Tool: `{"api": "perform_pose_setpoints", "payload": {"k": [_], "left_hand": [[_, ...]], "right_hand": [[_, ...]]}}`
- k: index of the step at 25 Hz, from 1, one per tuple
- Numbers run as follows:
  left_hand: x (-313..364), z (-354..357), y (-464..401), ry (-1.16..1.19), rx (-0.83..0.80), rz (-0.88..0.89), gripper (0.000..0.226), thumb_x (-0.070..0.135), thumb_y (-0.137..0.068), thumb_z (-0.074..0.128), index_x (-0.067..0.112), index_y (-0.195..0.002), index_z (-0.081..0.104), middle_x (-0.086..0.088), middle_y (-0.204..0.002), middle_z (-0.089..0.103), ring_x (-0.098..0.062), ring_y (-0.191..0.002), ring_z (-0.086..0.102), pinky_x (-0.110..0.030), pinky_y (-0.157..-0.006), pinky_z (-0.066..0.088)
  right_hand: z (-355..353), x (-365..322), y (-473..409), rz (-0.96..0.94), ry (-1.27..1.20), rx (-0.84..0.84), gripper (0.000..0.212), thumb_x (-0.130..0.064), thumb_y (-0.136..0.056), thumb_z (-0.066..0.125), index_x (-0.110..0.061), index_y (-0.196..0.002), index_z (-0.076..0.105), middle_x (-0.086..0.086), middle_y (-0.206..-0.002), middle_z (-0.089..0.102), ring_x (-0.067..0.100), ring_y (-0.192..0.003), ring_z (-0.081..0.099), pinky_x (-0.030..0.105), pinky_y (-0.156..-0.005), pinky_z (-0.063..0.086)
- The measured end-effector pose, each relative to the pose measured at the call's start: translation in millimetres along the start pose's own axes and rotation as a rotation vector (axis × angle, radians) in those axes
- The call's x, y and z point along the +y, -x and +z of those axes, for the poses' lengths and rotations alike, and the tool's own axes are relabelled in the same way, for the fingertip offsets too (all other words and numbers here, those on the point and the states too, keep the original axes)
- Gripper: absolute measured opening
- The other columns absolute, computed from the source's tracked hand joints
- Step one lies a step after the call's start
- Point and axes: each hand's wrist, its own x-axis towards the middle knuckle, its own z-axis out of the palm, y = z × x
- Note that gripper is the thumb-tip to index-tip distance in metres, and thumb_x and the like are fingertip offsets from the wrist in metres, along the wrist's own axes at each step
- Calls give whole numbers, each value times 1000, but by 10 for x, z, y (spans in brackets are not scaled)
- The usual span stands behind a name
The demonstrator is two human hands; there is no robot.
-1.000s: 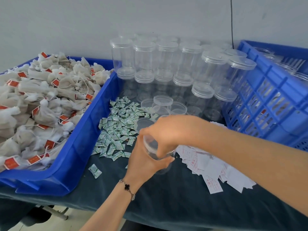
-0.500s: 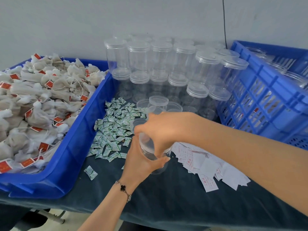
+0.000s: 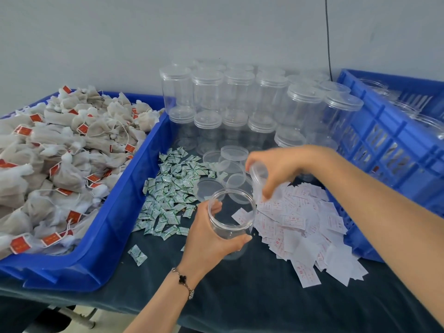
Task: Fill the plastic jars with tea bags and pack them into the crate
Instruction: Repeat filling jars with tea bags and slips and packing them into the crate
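Clear plastic dominates the head view, the only one there is. At centre, the left hand [image 3: 211, 239] wraps its fingers and thumb round an open, empty jar [image 3: 231, 216], held tilted just above the dark tablecloth [image 3: 240, 296]. At about one o'clock from it, the right hand [image 3: 286, 168] pinches the jar's lid [image 3: 259, 174], clear of the mouth and tipped on edge. Loose lids [image 3: 234, 153] lie at twelve o'clock, with the stacked, capped jars [image 3: 237, 102] beyond them. Tea bags [image 3: 60, 159] fill a blue tray [image 3: 120, 224] at nine o'clock; the blue crate [image 3: 389, 150] stands at three o'clock, with clear jars inside it, their contents hard to make out.

Risks, as I judge them: the lid is held only by fingertips and could drop among the white paper slips [image 3: 295, 227] or knock the loose lids. The jar is smooth and light, so a slack grip while stuffing bags could let it slip. Strings and red tags could catch under the rim and stop the lid seating.

Writing: the slips carry red print and the green-and-white sachets [image 3: 168, 195] carry green print, both too small to read. The red tags show pale marks, also illegible.
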Motion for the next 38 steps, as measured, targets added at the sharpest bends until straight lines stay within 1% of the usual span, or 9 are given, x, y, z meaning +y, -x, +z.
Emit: {"api": "perform_pose_setpoints", "payload": {"k": [5, 8, 12, 17, 21, 26, 29, 34, 38], "left_hand": [[235, -275, -182, -49, 91, 59, 82, 67, -39, 79, 50, -108, 39, 28, -117, 50, 18, -111, 45, 3, -81, 32], [215, -516, -270, -69, 253, 55, 90, 64, -43, 81, 45, -119, 38, 28, -119, 48, 11, -111, 47, -2, -81, 35], [-33, -710, -279, -59, 453, -39, 94, 56, -42, 86, 41, -123, 41, 29, -116, 48, 0, -113, 50, -14, -83, 39], [-253, -851, -265, -98, 457, -36, 102, 61, -43, 81, 41, -132, 35, 20, -130, 46, -2, -122, 47, -31, -100, 45], [-375, -888, -116, -121, 369, 27, 102, 57, -43, 85, 61, -123, 21, 32, -125, 40, 15, -119, 41, -6, -94, 37], [-425, -889, -152, -169, 380, -2, 103, 54, -37, 85, 37, -129, 43, 19, -117, 56, 6, -111, 53, -19, -92, 47], [-456, -867, -151, -141, 378, 6, 100, 53, -38, 85, 35, -128, 44, 19, -117, 57, 6, -110, 54, -20, -91, 47], [-491, -839, -91, -132, 412, 16, 102, 61, -39, 82, 51, -122, 26, 31, -121, 40, 15, -114, 42, -5, -91, 38], [-536, -845, -118, -164, 450, 62, 97, 61, -41, 82, 54, -122, 28, 33, -119, 41, 13, -113, 44, -8, -89, 42]], "right_hand": [[317, 78, -490, 26, -732, 177, 87, -20, -75, 78, -33, -138, 20, 1, -123, 44, 18, -99, 57, 31, -71, 56], [376, -31, -668, 45, -452, 230, 90, -26, -80, 73, -26, -146, 13, 5, -124, 43, 14, -90, 54, 23, -64, 43], [143, -621, -856, -211, -201, 380, 54, -19, -86, 63, -17, -136, 44, 6, -135, 48, 10, -97, 55, 10, -69, 37], [-85, -1716, -1268, -499, -183, 398, 34, -15, -91, 53, -16, -125, 55, 2, -121, 60, 17, -107, 58, 30, -89, 47], [-4, -2226, -1771, -430, -57, 383, 33, -11, -93, 48, -11, -126, 51, 9, -121, 57, 26, -104, 56, 40, -89, 50], [2, -2403, -2218, -232, 153, 306, 36, -8, -92, 42, -8, -127, 53, 13, -133, 49, 32, -120, 45, 41, -101, 39], [-20, -2423, -2224, -213, -52, 292, 28, -6, -94, 41, -3, -115, 59, 15, -121, 58, 26, -100, 54, 37, -91, 44], [-295, -2239, -1611, -433, -845, 232, 32, -16, -94, 55, -8, -124, 60, 5, -136, 54, 21, -127, 46, 37, -99, 39], [-452, -1919, -897, -609, -1103, 107, 24, -24, -89, 60, -20, -111, 69, -11, -123, 63, 2, -116, 54, 33, -87, 49]]}}
